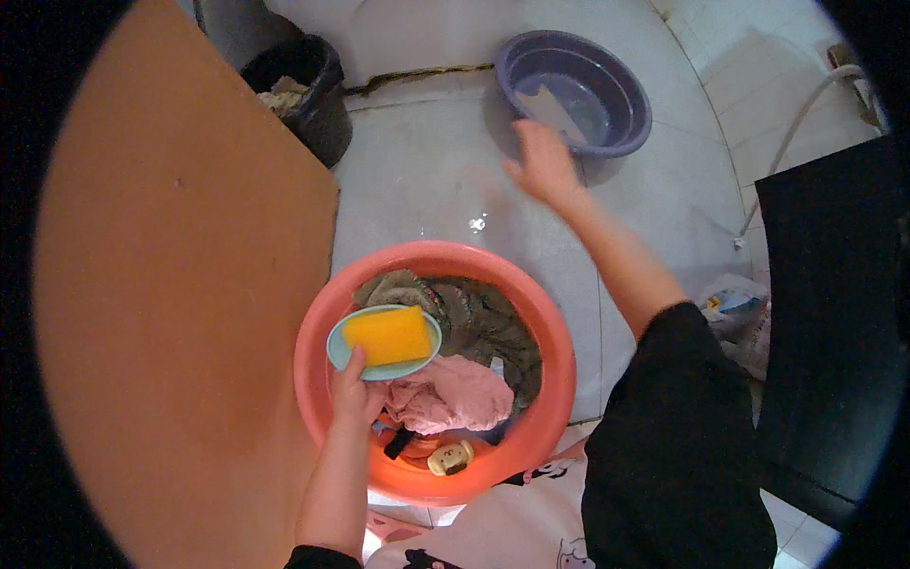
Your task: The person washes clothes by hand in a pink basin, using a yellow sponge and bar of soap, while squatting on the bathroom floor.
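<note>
My left hand (350, 391) grips a pale blue oval dish (335, 346), thumb over its near rim. A yellow block (387, 336), which looks like a bar of soap, lies in that dish. Below it stands an orange-pink plastic tub (558, 370) holding wet clothes. Inside are a dark green garment (490, 320), a pink cloth (455, 398) and a small cream toy-like head (450, 457). My right hand (546, 160), somewhat blurred, hovers at the near rim of a purple basin (625, 139), thumb apart and nothing visible in it.
A pale flat piece (551, 114) lies in the purple basin. A black bin (323, 121) with crumpled paper stands beyond a brown door-like panel (192, 284) on the left. To the right are a hose (800, 121), plastic bags (736, 313) and a black panel (832, 320). Water glistens on the tiled floor (412, 178).
</note>
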`<state>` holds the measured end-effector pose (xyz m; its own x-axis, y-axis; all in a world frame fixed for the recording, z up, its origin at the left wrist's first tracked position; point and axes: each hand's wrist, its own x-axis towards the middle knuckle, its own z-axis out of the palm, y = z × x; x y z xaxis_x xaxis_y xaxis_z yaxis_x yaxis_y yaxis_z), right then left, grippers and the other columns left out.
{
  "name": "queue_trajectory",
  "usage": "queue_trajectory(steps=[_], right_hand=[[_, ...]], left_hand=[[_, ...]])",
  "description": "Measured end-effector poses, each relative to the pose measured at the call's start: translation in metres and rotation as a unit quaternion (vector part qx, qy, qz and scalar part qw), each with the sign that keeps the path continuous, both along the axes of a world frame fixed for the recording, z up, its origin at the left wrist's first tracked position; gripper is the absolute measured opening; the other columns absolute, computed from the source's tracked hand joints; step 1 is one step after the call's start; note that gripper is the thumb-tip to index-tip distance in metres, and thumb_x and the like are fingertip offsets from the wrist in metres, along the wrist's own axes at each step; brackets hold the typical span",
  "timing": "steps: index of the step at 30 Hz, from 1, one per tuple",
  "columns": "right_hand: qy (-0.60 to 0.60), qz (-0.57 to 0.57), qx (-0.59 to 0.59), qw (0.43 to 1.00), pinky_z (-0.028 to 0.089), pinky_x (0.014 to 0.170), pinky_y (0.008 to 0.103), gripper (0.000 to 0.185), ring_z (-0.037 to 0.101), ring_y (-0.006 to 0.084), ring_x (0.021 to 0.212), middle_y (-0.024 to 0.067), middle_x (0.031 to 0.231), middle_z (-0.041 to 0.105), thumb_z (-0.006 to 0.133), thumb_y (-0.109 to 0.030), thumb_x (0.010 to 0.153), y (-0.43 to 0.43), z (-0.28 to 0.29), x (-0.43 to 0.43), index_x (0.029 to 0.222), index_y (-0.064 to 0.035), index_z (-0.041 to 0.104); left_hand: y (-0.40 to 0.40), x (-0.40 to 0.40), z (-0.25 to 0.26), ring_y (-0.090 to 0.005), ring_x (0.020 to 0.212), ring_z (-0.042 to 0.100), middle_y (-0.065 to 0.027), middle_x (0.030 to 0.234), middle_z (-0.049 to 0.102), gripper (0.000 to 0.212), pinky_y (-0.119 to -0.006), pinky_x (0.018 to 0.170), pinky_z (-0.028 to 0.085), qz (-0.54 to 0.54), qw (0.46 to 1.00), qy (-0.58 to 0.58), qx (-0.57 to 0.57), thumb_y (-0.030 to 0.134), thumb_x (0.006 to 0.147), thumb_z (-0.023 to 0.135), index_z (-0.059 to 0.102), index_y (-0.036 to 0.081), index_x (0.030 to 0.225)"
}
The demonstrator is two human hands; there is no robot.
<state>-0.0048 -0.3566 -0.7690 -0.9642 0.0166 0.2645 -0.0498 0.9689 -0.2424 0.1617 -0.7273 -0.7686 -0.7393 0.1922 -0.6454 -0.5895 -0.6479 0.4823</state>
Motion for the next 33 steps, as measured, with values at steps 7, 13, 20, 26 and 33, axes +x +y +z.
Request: queue_trajectory(steps=[7, 13, 20, 26, 33], right_hand=[[-0.204, -0.202, 0.071, 0.955, 0.044, 0.083, 0.0398, 0.023, 0.049, 0.0331, 0.107, 0.0163, 0.111, 0.053, 0.054, -0.011, 0.074, 0.049, -0.024, -0.005, 0.095, -0.0038, 0.057], [-0.222, -0.087, 0.139, 0.961, 0.046, 0.078, 0.0393, 0.016, 0.053, 0.0313, 0.095, 0.014, 0.096, 0.055, 0.048, -0.007, 0.076, 0.038, -0.019, 0.075, 0.088, -0.0041, 0.058], [-0.042, -0.071, 0.178, 0.98, 0.044, 0.078, 0.0376, 0.019, 0.049, 0.0299, 0.093, 0.0111, 0.089, 0.052, 0.051, -0.002, 0.07, 0.057, 0.019, 0.135, 0.088, -0.0033, 0.055], [0.043, -0.163, 0.114, 0.979, 0.046, 0.071, 0.0417, 0.02, 0.06, 0.0328, 0.079, 0.0141, 0.085, 0.062, 0.045, -0.009, 0.071, 0.045, 0.079, 0.167, 0.079, -0.01, 0.063], [0.135, -0.287, 0.032, 0.948, 0.046, 0.066, 0.0412, 0.017, 0.059, 0.0334, 0.08, 0.0133, 0.085, 0.062, 0.05, -0.014, 0.071, 0.018, 0.23, 0.187, 0.081, -0.0138, 0.064]], left_hand=[[-0.064, 0.061, 0.012, -0.0268, 0.108, 0.049, -0.0092, 0.117, 0.05, 0.041, -0.043, 0.091, 0.041, 0.032, 0.998, -0.031, -0.048, 0.021, 0.085, 0.053, 0.039, 0.006, 0.121], [-0.096, 0.121, 0.024, -0.0269, 0.11, 0.048, -0.0094, 0.118, 0.05, 0.044, -0.044, 0.095, 0.037, 0.048, 0.998, -0.019, -0.023, 0.022, 0.082, 0.058, 0.04, 0.007, 0.12], [-0.093, 0.147, 0.063, -0.0259, 0.11, 0.048, -0.0087, 0.119, 0.05, 0.043, -0.043, 0.093, 0.039, 0.05, 0.997, 0.05, 0.018, 0.025, 0.085, 0.054, 0.04, 0.008, 0.122], [-0.107, 0.194, 0.095, -0.026, 0.111, 0.047, -0.0086, 0.122, 0.048, 0.043, -0.044, 0.093, 0.039, 0.094, 0.994, 0.045, 0.021, 0.026, 0.086, 0.051, 0.037, 0.008, 0.124], [-0.118, 0.259, 0.136, -0.0288, 0.112, 0.045, -0.0097, 0.122, 0.047, 0.044, -0.049, 0.093, 0.037, 0.163, 0.984, 0.077, 0.011, 0.028, 0.086, 0.051, 0.038, 0.009, 0.123]])
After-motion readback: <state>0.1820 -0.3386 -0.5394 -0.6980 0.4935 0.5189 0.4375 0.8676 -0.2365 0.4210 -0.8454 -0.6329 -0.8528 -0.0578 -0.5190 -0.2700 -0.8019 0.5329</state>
